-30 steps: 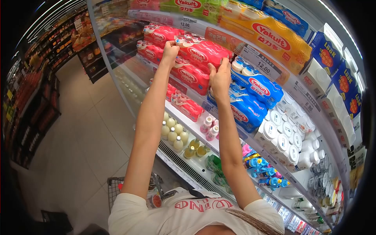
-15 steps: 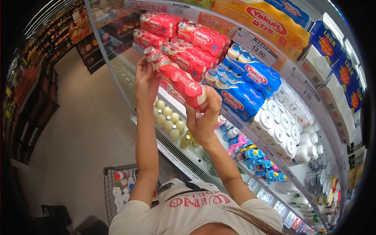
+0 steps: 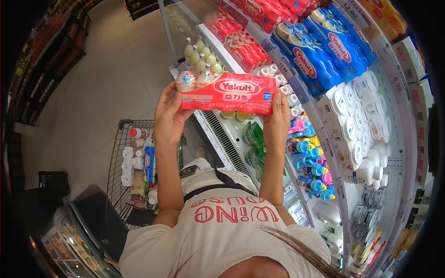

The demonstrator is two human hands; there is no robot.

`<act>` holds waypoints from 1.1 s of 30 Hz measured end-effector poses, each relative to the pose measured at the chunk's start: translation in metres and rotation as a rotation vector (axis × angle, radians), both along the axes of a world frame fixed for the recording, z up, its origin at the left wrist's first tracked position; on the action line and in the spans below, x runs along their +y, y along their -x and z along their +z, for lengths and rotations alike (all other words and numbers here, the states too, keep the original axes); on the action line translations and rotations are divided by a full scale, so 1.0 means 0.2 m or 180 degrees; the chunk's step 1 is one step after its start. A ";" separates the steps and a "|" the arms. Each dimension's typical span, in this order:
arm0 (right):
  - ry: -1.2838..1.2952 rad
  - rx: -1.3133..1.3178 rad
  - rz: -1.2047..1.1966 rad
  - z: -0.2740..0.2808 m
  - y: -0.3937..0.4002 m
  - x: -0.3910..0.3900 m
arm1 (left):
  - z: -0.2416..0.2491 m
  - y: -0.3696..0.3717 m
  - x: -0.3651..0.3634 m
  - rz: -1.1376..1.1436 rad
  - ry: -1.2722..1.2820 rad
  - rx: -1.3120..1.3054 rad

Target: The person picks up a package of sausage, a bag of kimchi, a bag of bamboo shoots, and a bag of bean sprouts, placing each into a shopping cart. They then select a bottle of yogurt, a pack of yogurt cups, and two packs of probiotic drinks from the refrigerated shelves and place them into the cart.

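A red shrink-wrapped Yakult pack (image 3: 236,95) is stretched level between my two hands, its printed front turned up toward me. My left hand (image 3: 169,113) grips its left end, where small bottle tops show through the clear wrap. My right hand (image 3: 278,120) closes on the opposite end, thumb on the printed face. Behind the pack are bottles of pale yellow drink (image 3: 201,55) on the cooler's lower shelf. To the right of my right hand are blue Yakult packs (image 3: 308,58).
A wire shopping cart (image 3: 121,153) holding several bottles and packages stands at lower left. The curved cooler shelf edge (image 3: 320,132) runs along my right, with white yogurt tubs (image 3: 350,125) on it. Tiled floor (image 3: 109,69) extends at upper left.
Both hands have lowered the red pack away from the shelf toward my body. It has turned from slanted to level, and its front label now faces me.
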State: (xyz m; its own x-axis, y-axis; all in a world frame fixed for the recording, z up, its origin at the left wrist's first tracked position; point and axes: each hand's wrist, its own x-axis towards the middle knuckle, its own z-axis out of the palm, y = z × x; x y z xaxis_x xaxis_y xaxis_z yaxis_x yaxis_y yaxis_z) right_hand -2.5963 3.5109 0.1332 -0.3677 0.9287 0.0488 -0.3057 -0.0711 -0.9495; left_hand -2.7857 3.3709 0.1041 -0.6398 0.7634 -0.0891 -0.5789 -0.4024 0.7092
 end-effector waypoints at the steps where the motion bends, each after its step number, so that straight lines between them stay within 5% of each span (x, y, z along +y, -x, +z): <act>1: 0.0022 0.0021 0.0036 0.00 -0.01 -0.02 | 0.00 -0.01 -0.03 -0.0013 -0.0024 -0.0050; 21: -0.0071 0.0018 0.0829 -0.06 0.00 -0.34 | -0.10 -0.37 -0.59 0.0809 0.0089 -0.0076; 27: -0.0098 -0.1396 0.1407 -0.49 0.21 -0.28 | -0.56 -0.46 -0.78 0.0516 0.1175 -0.0128; 33: -0.0111 -0.2003 0.2771 -0.99 0.60 -0.62 | -0.98 -0.39 -1.13 0.1703 0.1705 -0.1548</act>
State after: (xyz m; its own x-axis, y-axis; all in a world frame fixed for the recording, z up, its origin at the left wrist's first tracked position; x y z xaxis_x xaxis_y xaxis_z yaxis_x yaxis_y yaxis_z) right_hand -2.7162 3.3869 -0.0649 -0.8705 0.3371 -0.3587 0.3816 0.0017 -0.9243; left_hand -2.7068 3.1459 -0.0922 -0.6965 0.1524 -0.7012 -0.6942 -0.3904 0.6047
